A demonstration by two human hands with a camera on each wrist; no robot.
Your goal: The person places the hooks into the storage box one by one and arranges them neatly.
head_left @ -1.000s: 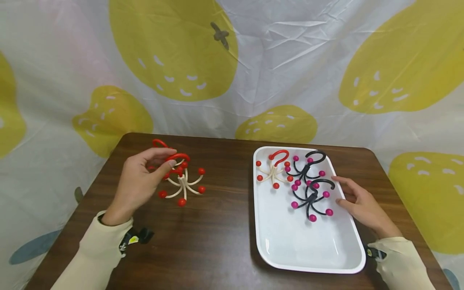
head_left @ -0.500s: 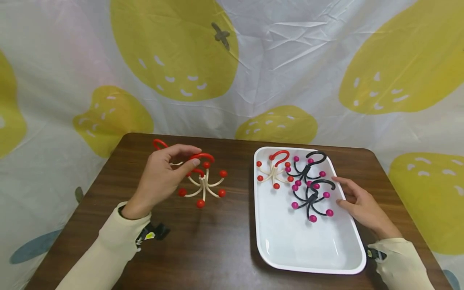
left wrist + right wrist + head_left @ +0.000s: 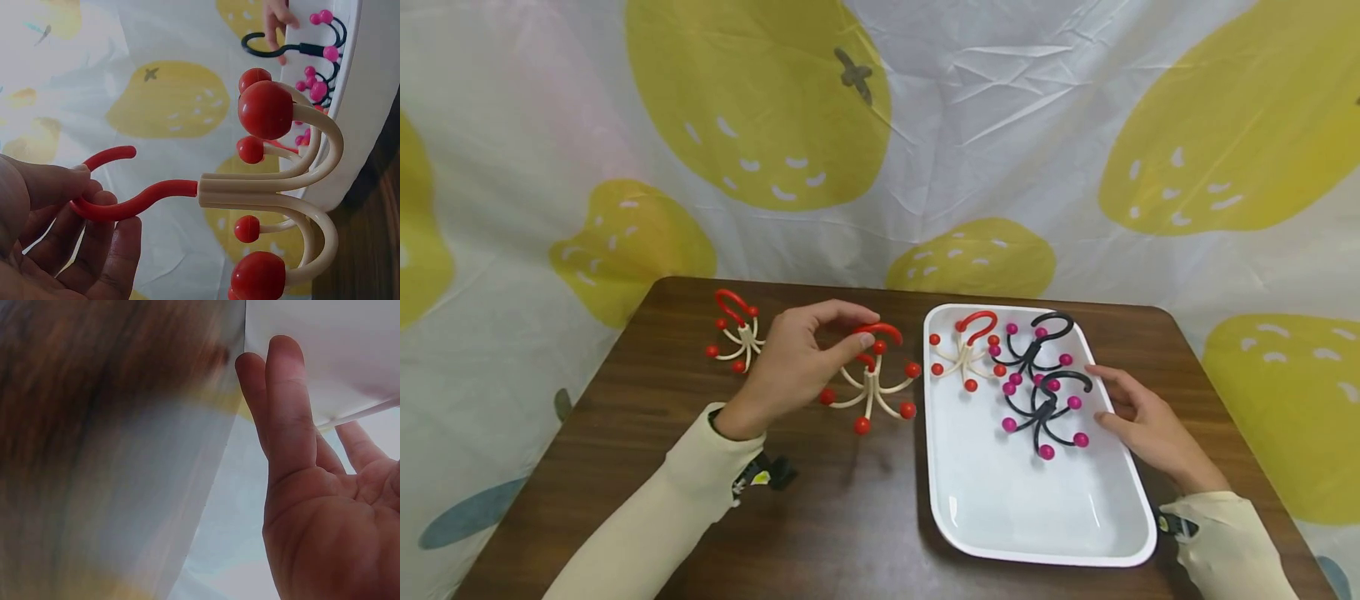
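Observation:
By its red hook, my left hand (image 3: 801, 354) pinches a cream rotating hook hanger (image 3: 871, 383) with curved arms tipped in red balls. It hangs upright just left of the white tray (image 3: 985, 508), and the left wrist view shows thumb and fingers around the red hook (image 3: 119, 209). My right hand (image 3: 1157, 429) rests at the tray's right rim; in the right wrist view its fingers (image 3: 289, 406) lie straight along the tray's outer side. Inside the tray are a red-and-cream hanger (image 3: 966, 357) and two black hangers with pink balls, one behind (image 3: 1030, 354) and one nearer (image 3: 1043, 408).
Another red-and-cream hanger (image 3: 745, 337) stands at the back left of the brown wooden table (image 3: 820, 533), partly covered by my left hand. Behind the table hangs a pale cloth (image 3: 970, 150) with yellow fruit prints.
My left hand has carried the red-and-cream hanger rightward toward the tray, uncovering the one at back left. My right hand and the tray have stayed put.

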